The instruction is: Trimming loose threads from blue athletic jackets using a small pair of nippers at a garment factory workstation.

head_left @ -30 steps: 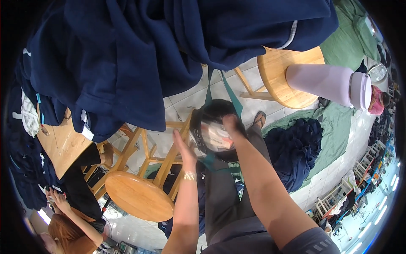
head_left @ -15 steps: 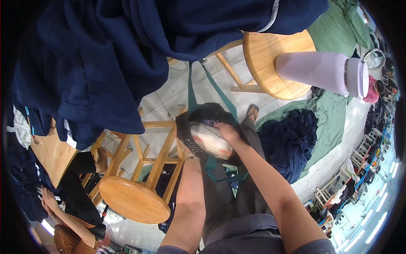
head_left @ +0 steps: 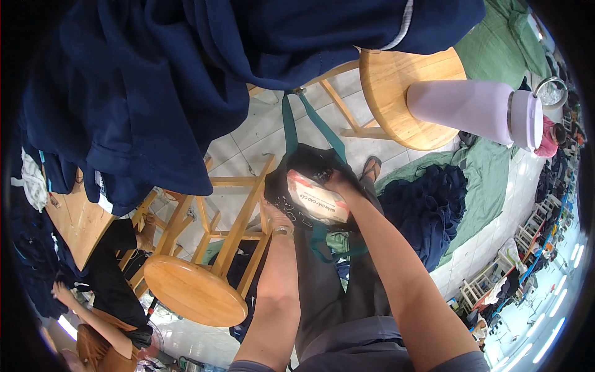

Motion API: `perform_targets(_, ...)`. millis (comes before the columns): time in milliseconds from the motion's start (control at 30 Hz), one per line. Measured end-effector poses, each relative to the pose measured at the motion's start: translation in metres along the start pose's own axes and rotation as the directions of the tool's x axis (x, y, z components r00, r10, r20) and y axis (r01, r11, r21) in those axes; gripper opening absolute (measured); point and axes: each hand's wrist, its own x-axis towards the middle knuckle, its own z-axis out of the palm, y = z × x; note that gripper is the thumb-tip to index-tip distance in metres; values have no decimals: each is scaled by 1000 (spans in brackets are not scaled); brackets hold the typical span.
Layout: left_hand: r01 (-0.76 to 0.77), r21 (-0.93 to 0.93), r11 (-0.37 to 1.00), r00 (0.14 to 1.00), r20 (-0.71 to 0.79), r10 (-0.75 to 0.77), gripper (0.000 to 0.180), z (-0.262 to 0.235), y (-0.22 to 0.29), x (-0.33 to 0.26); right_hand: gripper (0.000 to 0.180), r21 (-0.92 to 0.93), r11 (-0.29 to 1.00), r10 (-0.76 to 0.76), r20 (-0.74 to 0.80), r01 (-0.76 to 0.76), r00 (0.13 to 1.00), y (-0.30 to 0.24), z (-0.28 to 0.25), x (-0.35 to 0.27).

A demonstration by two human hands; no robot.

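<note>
A black tote bag with teal straps hangs by one strap below the cloth-covered edge in front of me. Its mouth gapes toward me. Inside lies a white-and-red tissue pack with printing on its side. My left hand grips the bag's left side from outside, the fingertips hidden by the fabric. Into the mouth, beside the pack's right end, reaches my right hand. Its fingers are down in the dark interior, so what they touch does not show.
Navy cloth heaps over the surface ahead. A lilac bottle stands on a round wooden stool; another stool is at left. Navy fabric lies on a green sheet at right. A co-worker's arm shows lower left.
My right hand has gone deeper into the bag, past the pack. The pack has tilted, so its printed side shows. The co-worker's hands have moved apart.
</note>
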Motion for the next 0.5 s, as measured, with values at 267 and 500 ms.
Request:
perform_targets(267,71,125,990,997,-27,-69,54,34,-6,-29,50,171,966,169,144,-193,975,-2,5,-16)
perform_targets(500,39,196,980,994,91,-58,52,40,9,-35,38,76,991,108,9,-108,994,-33,-4,-39)
